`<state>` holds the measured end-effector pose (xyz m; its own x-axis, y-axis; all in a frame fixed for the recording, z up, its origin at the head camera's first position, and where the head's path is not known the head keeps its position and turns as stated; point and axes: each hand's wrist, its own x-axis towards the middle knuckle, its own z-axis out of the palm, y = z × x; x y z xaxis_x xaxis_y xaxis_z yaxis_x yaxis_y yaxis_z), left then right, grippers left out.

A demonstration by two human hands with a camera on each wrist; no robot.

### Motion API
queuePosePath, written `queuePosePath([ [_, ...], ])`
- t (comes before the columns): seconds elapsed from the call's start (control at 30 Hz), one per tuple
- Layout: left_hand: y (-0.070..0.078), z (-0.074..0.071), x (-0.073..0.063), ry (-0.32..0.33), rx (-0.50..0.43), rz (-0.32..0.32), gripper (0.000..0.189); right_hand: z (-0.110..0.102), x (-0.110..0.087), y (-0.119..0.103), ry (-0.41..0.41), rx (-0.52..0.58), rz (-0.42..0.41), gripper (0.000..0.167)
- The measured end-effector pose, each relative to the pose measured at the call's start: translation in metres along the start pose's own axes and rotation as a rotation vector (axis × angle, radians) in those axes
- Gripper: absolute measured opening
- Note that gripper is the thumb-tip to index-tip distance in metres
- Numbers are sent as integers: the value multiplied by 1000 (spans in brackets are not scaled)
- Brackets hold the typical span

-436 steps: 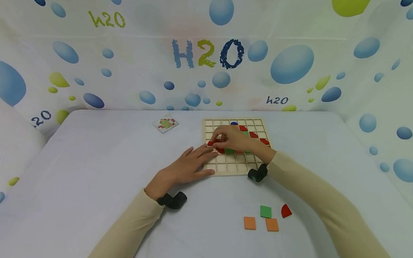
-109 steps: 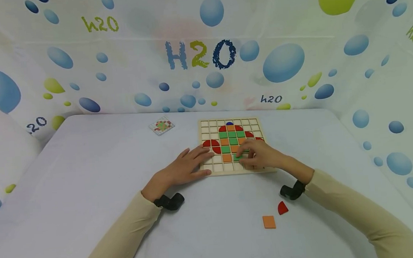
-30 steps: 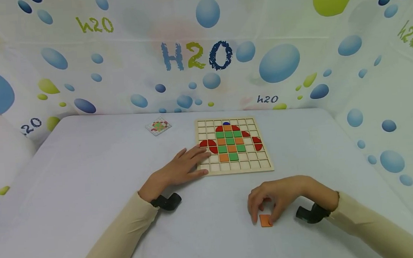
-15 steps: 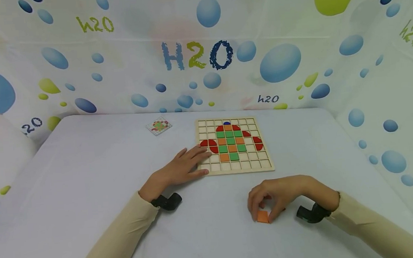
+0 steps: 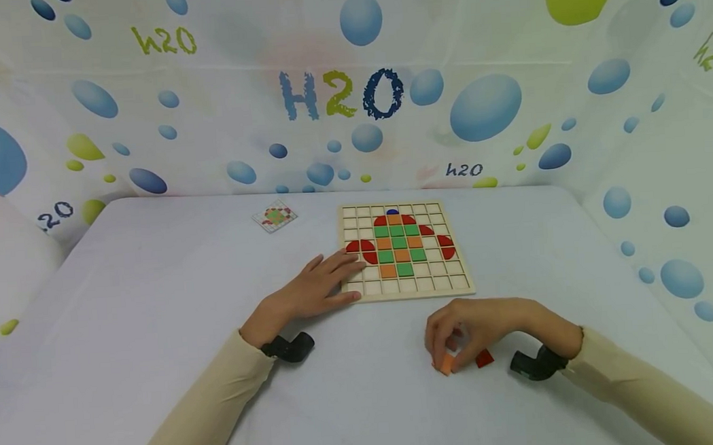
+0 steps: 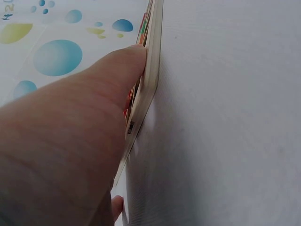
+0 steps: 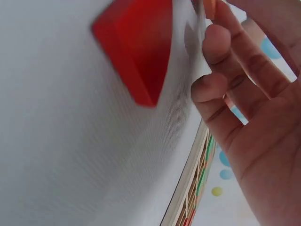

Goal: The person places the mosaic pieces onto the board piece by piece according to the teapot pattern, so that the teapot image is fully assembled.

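My right hand pinches an orange square tile between thumb and fingers, just in front of the board. Beside the thumb lies a red quarter-round tile, large and close in the right wrist view. My left hand rests on the left edge of the wooden grid board, fingers spread and fairly straight. Set in the board's cells are green square tiles, orange square tiles, red quarter-round tiles and a blue piece at the top. The left fingertips hide a few cells.
A small pattern card lies on the white-covered table, left of the board's far corner. Behind the table hangs a white curtain printed with blue and green drops.
The right hand left the board after a green tile there, went to the loose pieces and took up the orange tile. It has just lifted slightly, showing the red tile. The left hand stays put.
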<state>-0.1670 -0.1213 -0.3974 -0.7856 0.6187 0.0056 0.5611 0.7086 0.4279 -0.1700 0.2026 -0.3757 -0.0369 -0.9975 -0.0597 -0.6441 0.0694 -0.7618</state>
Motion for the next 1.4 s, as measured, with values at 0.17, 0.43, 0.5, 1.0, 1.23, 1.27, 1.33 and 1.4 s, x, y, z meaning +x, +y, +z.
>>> queuePosePath([
  [0.17, 1, -1, 0, -3, 1, -6, 61, -6, -2, 6, 80, -23, -27, 15],
  [0.43, -1, 0, 1, -1, 3, -9, 61, -15, -6, 15, 212, -60, 23, 17],
  [0.5, -2, 1, 2, 2, 2, -6, 61, -18, -7, 19, 260, -66, 46, 18],
  [1.0, -2, 1, 1, 5, -9, 2, 61, -35, -9, 42, 480, -90, 143, 19],
  [1.23, -4, 3, 3, 2, -8, -4, 62, -34, -3, 48, 593, -149, 294, 15],
  [1.27, -4, 3, 3, 2, -7, -4, 62, -34, -3, 48, 607, -153, 300, 14],
  [1.33, -4, 3, 3, 3, -5, -3, 62, -34, -1, 49, 628, -168, 297, 13],
  [1.4, -4, 3, 2, 1, -5, -3, 63, -35, 1, 50, 646, -187, 294, 12],
])
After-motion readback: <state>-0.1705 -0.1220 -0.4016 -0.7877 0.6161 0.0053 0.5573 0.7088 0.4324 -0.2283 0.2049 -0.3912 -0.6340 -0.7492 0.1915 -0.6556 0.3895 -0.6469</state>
